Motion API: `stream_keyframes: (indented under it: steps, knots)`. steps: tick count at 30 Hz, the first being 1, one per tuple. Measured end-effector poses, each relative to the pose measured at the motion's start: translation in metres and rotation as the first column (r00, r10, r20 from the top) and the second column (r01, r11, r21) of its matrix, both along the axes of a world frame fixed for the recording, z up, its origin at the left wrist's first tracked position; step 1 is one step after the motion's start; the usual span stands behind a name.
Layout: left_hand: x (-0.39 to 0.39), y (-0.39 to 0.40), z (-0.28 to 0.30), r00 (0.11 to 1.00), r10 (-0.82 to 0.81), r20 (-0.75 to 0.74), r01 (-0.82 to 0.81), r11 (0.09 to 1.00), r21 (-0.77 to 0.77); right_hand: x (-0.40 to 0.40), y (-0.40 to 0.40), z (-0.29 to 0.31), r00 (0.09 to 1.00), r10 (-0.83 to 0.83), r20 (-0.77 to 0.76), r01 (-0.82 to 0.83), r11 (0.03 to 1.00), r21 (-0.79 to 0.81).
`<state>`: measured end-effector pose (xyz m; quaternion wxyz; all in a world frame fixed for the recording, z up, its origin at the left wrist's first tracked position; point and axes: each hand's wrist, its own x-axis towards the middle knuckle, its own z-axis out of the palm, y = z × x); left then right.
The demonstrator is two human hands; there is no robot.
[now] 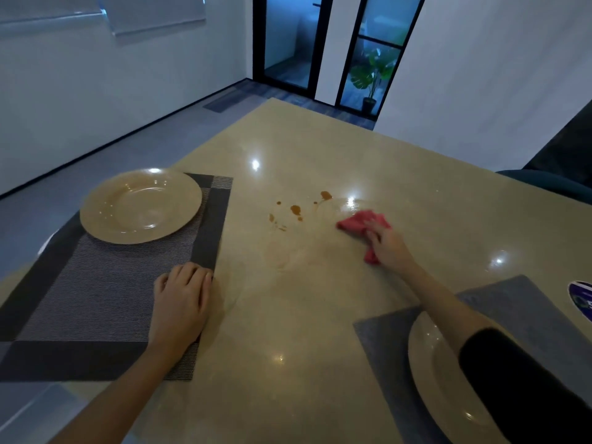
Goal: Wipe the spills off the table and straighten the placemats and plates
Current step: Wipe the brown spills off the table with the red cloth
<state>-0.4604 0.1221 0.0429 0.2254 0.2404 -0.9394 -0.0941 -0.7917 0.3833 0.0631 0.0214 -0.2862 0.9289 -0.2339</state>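
A person wipes a glossy beige surface (320,315), the right hand (389,248) pressing a red cloth (362,224) flat just right of a scatter of brown spills (296,209) at mid-table. The right fingers (371,233) are curled down onto the cloth, gripping it against the top. The left hand (181,302) lies palm-down with fingers spread and holding nothing, resting on the right edge of a dark striped placemat (105,293) on the left. A beige plate (141,205) sits off-centre at that mat's far end, overhanging its far left edge. On the near right, a grey placemat (528,302) lies askew under a second plate (432,363), partly hidden by the right arm's dark sleeve (528,389).

The spots lie untouched left of the cloth, and a faint smear shows nearer the camera. Done well, the wipe would likely sweep leftward through all the drops with steady downward pressure, gathering rather than spreading them, then cover the smear. The braced left hand should keep the mat from sliding.
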Motion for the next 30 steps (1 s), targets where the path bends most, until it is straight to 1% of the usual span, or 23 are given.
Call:
stream_keyframes:
  steps: [2, 4, 7, 12, 15, 17, 19, 21, 23, 24, 26, 28, 30]
  knots:
    - [0.0, 0.0, -0.001, 1.0, 0.004, 0.001, -0.004, 1.0, 0.01, -0.031, -0.005, 0.009, 0.996, -0.082, 0.037, 0.08, 0.996, 0.05]
    - [-0.001, -0.001, -0.002, 1.0, 0.005, 0.009, -0.005, 1.0, 0.014, -0.057, -0.027, 0.016, 0.987, -0.14, 0.081, 0.133, 0.988, 0.078]
    - [0.0, 0.0, -0.002, 1.0, 0.012, 0.012, -0.012, 1.0, -0.004, -0.071, -0.071, 0.018, 0.99, -0.12, 0.078, 0.113, 0.99, 0.089]
    - [-0.002, 0.0, -0.001, 1.0, 0.013, -0.001, -0.013, 1.0, 0.0, -0.053, -0.139, 0.018, 0.992, 0.077, 0.095, -0.085, 0.993, 0.079]
    - [-0.001, 0.0, -0.002, 1.0, 0.012, -0.003, -0.012, 1.0, 0.004, -0.029, -0.162, 0.012, 0.977, 0.183, 0.106, -0.19, 0.98, 0.055]
    - [-0.001, 0.0, -0.003, 1.0, 0.009, -0.002, -0.009, 1.0, 0.008, 0.0, -0.167, 0.011, 0.956, 0.264, 0.125, -0.267, 0.964, 0.004]
    - [0.0, -0.001, -0.004, 1.0, 0.005, -0.006, -0.005, 1.0, 0.008, 0.028, -0.163, 0.009, 0.908, 0.402, 0.12, -0.399, 0.915, -0.05]
    - [0.001, 0.0, -0.004, 1.0, 0.003, -0.019, -0.003, 1.0, 0.005, 0.049, -0.145, 0.004, 0.834, 0.548, 0.069, -0.546, 0.836, -0.045]
    - [0.001, 0.0, -0.003, 1.0, 0.003, -0.021, -0.003, 1.0, 0.003, 0.053, -0.114, 0.002, 0.789, 0.613, 0.041, -0.61, 0.79, -0.061]
    - [0.001, 0.0, -0.003, 1.0, 0.006, -0.018, -0.006, 1.0, -0.004, 0.046, -0.1, 0.002, 0.792, 0.61, 0.03, -0.607, 0.792, -0.067]
    - [0.001, 0.001, -0.003, 1.0, 0.012, -0.017, -0.012, 1.0, -0.016, 0.02, -0.083, 0.0, 0.849, 0.526, 0.043, -0.525, 0.85, -0.048]
    - [0.0, 0.001, -0.003, 1.0, 0.021, -0.016, -0.021, 1.0, -0.01, -0.008, -0.093, -0.002, 0.918, 0.393, 0.047, -0.394, 0.919, 0.003]
    - [-0.001, 0.001, -0.003, 1.0, 0.024, -0.016, -0.024, 1.0, 0.003, -0.02, -0.123, -0.007, 0.963, 0.268, 0.028, -0.269, 0.96, 0.076]
